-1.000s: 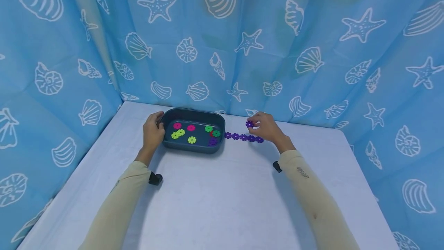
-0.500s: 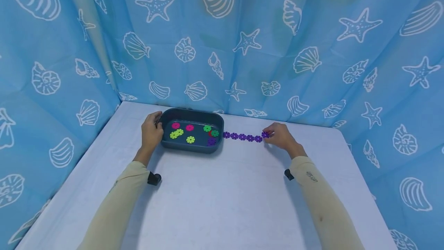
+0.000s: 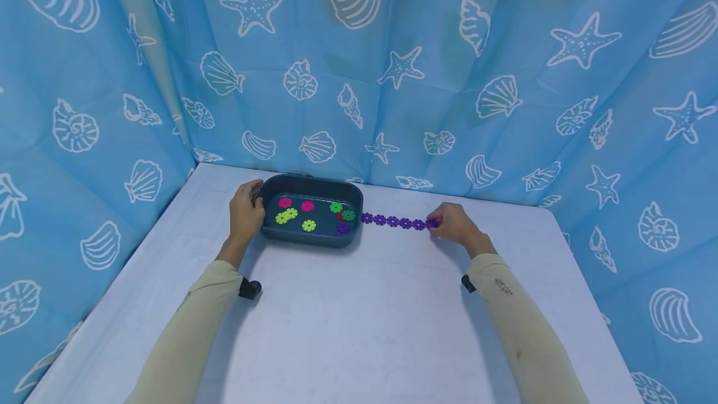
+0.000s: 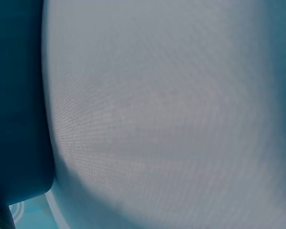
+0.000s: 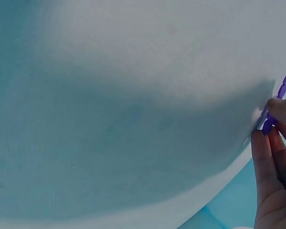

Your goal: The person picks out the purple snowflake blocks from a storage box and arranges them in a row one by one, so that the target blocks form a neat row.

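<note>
1. Purple, notched, flower-shaped disc (image 3: 430, 224): at the right end of a row of five matching purple discs (image 3: 393, 221) on the white-covered table (image 3: 359, 304).
2. Right hand (image 3: 453, 223): pinches that disc.
3. Left hand (image 3: 245, 212): grips the left end of a dark blue-grey rectangular tub (image 3: 305, 239).
4. Inside: pink discs (image 3: 307, 206), yellow-green discs (image 3: 309, 226), green discs (image 3: 336, 207), something red (image 3: 341, 216), purple (image 3: 343, 229).

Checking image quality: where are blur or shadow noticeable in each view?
Head: chain and tray look fairly clear, sleeves cast soft shadows; left wrist: dim, table blurs toward the right, tray dark at the left edge; right wrist: broad shadow across the table.
</note>
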Demonstrator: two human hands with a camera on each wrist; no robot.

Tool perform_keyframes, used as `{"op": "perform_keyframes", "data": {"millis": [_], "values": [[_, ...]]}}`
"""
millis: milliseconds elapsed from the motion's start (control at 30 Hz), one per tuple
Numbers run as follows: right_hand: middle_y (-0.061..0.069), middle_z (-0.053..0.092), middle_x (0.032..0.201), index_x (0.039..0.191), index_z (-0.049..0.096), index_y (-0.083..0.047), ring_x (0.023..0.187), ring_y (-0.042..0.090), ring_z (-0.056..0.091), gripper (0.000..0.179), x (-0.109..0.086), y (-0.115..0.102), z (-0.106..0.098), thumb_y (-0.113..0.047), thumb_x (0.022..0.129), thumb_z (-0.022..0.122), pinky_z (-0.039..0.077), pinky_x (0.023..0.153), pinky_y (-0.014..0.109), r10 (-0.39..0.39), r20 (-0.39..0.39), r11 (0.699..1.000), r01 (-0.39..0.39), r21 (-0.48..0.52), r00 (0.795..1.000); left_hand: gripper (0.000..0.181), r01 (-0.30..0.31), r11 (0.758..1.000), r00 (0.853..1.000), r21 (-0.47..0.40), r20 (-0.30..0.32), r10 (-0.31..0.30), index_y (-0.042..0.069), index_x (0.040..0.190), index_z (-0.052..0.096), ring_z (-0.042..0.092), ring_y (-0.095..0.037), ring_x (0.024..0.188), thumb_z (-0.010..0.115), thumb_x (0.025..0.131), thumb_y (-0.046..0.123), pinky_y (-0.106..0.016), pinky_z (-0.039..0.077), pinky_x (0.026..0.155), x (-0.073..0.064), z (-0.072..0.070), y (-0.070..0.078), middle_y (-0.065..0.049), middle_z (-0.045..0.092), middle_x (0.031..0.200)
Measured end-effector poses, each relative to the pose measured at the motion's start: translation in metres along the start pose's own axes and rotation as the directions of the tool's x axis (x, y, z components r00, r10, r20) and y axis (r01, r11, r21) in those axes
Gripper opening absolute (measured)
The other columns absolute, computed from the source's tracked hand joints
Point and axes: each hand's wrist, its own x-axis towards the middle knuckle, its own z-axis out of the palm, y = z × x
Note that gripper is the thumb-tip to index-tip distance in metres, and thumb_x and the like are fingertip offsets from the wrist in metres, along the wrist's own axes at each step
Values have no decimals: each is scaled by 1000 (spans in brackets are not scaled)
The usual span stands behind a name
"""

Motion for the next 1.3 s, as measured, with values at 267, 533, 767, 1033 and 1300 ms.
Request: {"op": "perform_keyframes", "data": {"millis": [267,533,767,1033,1300], "values": [[11,65,105,115,69,-3,103,29,61,35,4,2,1,-9,81,77,56,91,44,-6,13,1000,6,-24,1000,40,1,1000,1000,4,0,-1,-3,132,52,53,-31,126,50,93,-11,-39,46,106,0,1,-1,-20,54,130],[11,65,104,115,70,-4,100,29,61,35,4,1,0,-10,81,77,57,89,43,5,20,1000,-4,-30,1000,40,-10,1000,1000,3,-2,10,-4,132,53,53,-31,126,50,93,-12,-39,46,106,2,1,-1,-20,54,130],[10,65,103,114,70,-4,99,28,61,32,2,0,1,-12,83,76,57,88,42,-1,12,1000,1,-14,1000,40,-14,1000,1000,1,-8,14,-4,131,53,53,-30,125,50,92,-11,-39,46,106,1,1,-2,-20,54,130],[10,64,103,115,70,-5,97,27,59,32,3,-7,-1,-12,84,75,58,87,41,-14,-25,1000,14,16,1000,40,-12,1000,1000,-8,-8,12,-4,132,53,53,-32,125,49,92,-12,-40,47,105,1,1,-4,-21,54,129],[15,61,116,120,68,-7,106,29,56,32,15,-66,-6,-18,90,69,55,92,46,-154,-105,985,161,59,982,39,-28,1000,1000,3,-9,28,-4,131,53,53,-32,125,50,93,-12,-40,47,105,0,1,-1,-21,54,129]]}}
